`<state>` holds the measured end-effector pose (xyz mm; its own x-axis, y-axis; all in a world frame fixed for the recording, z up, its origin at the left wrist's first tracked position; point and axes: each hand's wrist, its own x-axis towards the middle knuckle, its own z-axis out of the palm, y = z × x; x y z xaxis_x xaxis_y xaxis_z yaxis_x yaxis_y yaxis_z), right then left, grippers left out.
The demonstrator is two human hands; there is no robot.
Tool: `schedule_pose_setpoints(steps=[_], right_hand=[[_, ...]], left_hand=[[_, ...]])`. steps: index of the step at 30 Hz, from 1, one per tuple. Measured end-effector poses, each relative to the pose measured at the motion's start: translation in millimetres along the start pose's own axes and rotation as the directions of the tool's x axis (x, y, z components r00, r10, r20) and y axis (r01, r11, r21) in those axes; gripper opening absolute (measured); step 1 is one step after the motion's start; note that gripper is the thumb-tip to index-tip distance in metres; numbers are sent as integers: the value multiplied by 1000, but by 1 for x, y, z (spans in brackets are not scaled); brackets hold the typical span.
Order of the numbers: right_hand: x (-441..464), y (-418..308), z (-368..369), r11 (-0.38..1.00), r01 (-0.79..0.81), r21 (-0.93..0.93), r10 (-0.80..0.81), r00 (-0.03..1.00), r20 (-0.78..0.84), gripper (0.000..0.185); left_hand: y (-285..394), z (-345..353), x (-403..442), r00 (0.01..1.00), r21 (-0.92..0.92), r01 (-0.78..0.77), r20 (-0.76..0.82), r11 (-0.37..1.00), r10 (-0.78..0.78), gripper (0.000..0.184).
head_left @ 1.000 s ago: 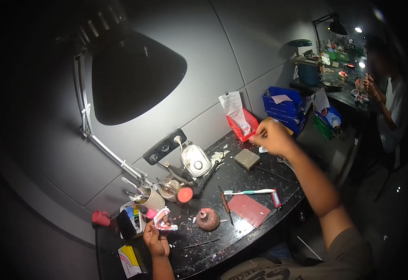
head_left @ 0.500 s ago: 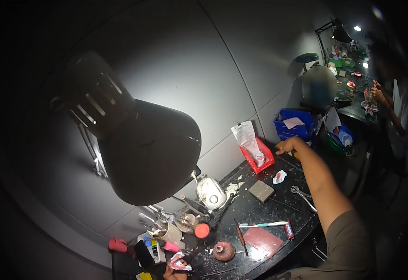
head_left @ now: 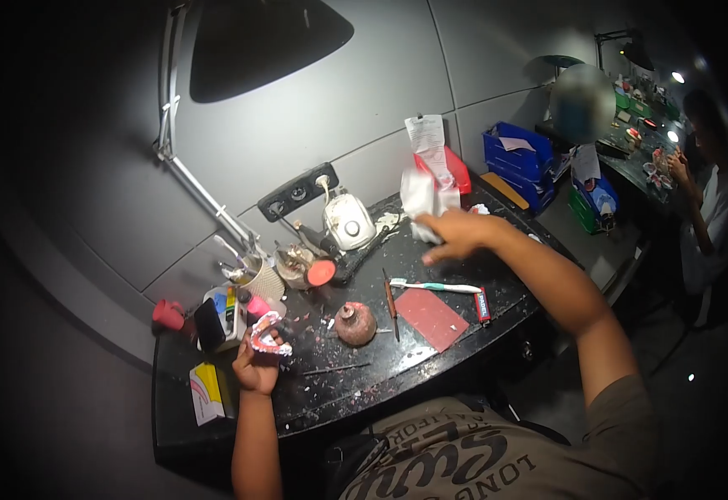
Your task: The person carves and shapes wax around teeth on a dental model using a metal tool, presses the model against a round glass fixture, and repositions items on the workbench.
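Observation:
A pink and white dental arch piece (head_left: 269, 337) is held up in the fingers of my left hand (head_left: 255, 367), over the left part of the black bench. My right hand (head_left: 462, 233) pinches a white, crumpled sheet or cloth (head_left: 418, 197), blurred by motion, in front of the red bin (head_left: 455, 172). A printed paper (head_left: 427, 137) is clipped at that bin. Below my right hand lie a toothbrush (head_left: 439, 287), a brown-handled tool (head_left: 391, 307) and a pink wax sheet (head_left: 432, 320). A round reddish pot (head_left: 355, 323) stands between my hands.
A lamp arm (head_left: 201, 193) rises at the left, near a tool cup (head_left: 262, 280) and a white device (head_left: 350, 222). A yellow-white box (head_left: 207, 393) lies at the front left. Blue bins (head_left: 518, 158) stand behind at right. Another person (head_left: 710, 200) sits at the far right bench.
My right hand has come back from the area beside the red bin and now holds the white sheet or cloth. My left hand still holds the dental piece. The camera view has shifted.

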<state>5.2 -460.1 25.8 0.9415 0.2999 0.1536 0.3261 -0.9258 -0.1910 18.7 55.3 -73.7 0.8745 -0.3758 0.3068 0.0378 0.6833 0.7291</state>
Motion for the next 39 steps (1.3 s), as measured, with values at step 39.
schedule_pose_setpoints(steps=[39], right_hand=[[-22, 28, 40, 771, -606, 196, 632, 766, -116, 22]], left_hand=[[4, 39, -24, 997, -100, -14, -76, 995, 6, 51]])
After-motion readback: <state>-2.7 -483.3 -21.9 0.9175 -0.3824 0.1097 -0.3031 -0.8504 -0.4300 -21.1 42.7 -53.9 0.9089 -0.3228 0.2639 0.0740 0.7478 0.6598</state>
